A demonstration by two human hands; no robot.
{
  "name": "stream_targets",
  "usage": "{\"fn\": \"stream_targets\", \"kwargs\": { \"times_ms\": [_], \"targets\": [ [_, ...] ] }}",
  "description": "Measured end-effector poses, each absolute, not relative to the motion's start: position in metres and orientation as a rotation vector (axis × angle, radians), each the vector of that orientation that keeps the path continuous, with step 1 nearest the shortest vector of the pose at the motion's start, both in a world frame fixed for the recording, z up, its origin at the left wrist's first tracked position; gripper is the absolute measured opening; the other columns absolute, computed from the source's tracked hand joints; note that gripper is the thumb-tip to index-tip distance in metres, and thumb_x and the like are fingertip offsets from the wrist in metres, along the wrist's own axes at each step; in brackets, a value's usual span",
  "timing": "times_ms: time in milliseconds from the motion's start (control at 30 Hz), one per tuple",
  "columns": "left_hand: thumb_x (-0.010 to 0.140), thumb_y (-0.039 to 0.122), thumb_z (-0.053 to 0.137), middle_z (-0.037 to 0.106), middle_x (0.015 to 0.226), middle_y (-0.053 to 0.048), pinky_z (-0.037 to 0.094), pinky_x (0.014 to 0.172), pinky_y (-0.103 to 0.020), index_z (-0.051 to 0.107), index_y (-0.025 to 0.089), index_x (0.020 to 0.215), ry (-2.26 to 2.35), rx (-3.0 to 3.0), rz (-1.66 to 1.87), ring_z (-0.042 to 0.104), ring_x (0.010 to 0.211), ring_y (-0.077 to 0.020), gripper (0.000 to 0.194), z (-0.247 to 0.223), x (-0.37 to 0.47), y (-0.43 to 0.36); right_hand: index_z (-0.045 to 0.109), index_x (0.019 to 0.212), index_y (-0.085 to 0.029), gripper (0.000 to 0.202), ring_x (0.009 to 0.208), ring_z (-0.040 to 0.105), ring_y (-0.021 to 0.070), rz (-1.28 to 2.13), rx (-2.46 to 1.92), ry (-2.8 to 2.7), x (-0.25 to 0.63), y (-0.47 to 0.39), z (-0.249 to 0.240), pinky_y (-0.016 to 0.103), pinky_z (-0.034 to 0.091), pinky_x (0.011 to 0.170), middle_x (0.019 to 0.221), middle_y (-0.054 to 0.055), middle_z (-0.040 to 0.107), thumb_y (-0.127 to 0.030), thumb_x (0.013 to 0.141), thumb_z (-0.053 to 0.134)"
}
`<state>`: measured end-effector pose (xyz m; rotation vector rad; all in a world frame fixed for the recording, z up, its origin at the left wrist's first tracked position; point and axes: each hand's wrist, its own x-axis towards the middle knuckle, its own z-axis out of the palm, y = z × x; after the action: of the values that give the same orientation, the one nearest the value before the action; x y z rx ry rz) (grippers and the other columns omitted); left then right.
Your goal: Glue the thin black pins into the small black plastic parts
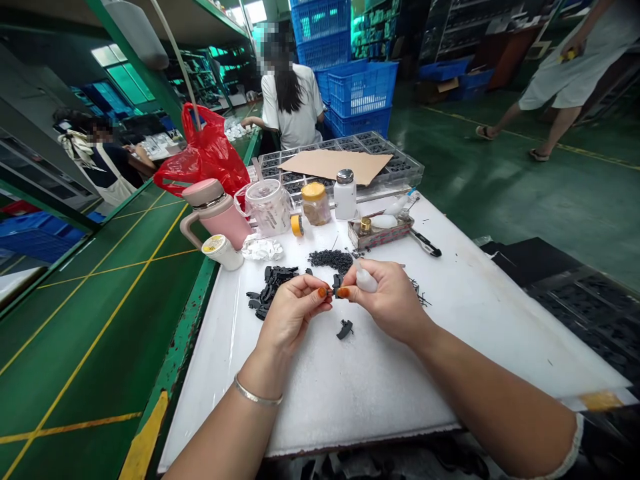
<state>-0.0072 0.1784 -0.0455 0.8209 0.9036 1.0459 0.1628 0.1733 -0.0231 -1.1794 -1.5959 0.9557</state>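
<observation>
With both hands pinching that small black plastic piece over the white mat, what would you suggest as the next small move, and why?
Probably press the small black plastic piece together between the fingertips. The left hand and right hand both pinch it above the white foam mat; whether it is fully seated cannot be told. One similar black piece lies just below the hands, with the pile of black parts nearby.

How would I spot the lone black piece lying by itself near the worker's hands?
Start at the white table and find the two hands meeting over its middle. Just below them, nearer the right hand, lies a single black plastic piece. Unlike the heap of black parts beyond the left hand, it sits alone on bare white.
</observation>
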Motion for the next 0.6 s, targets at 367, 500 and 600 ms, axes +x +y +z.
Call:
{"fn": "stream_targets", "kwargs": {
  "times_ms": [367, 500, 600],
  "targets": [
    [0.069, 0.026, 0.078, 0.066, 0.073, -0.002, 0.053, 0.062, -0.017, 0.066, 0.014, 0.077, 0.883, 0.878, 1.032, 0.061, 0.065, -0.0086, 0.019, -0.044, -0.004, 0.176, 0.062, 0.067, -0.015, 0.013, 0.056, 0.051, 0.0121, 1.04, -1.156, -1.566, 0.167, 0.178, -0.023, 0.023, 0.038, 0.052, 0.058, -0.001, 0.059, -0.024, 0.073, 0.067],
    [0.072, 0.029, 0.075, 0.065, 0.075, -0.002, 0.053, 0.062, -0.019, 0.067, 0.016, 0.083, 0.9, 0.961, 1.06, 0.061, 0.072, -0.0107, 0.019, -0.042, -0.005, 0.175, 0.063, 0.069, -0.014, 0.013, 0.056, 0.053, 0.0122, 1.093, -1.116, -1.563, 0.17, 0.182, -0.024, 0.023, 0.041, 0.053, 0.059, 0.0, 0.061, -0.026, 0.074, 0.066],
    [0.069, 0.027, 0.078, 0.066, 0.079, -0.003, 0.054, 0.064, -0.021, 0.067, 0.016, 0.087, 0.946, 1.045, 1.083, 0.062, 0.075, -0.0127, 0.024, -0.042, -0.006, 0.175, 0.064, 0.07, -0.014, 0.012, 0.057, 0.054, 0.0122, 1.08, -1.123, -1.576, 0.17, 0.184, -0.026, 0.023, 0.041, 0.054, 0.06, 0.0, 0.061, -0.025, 0.075, 0.066]
  ]
}}
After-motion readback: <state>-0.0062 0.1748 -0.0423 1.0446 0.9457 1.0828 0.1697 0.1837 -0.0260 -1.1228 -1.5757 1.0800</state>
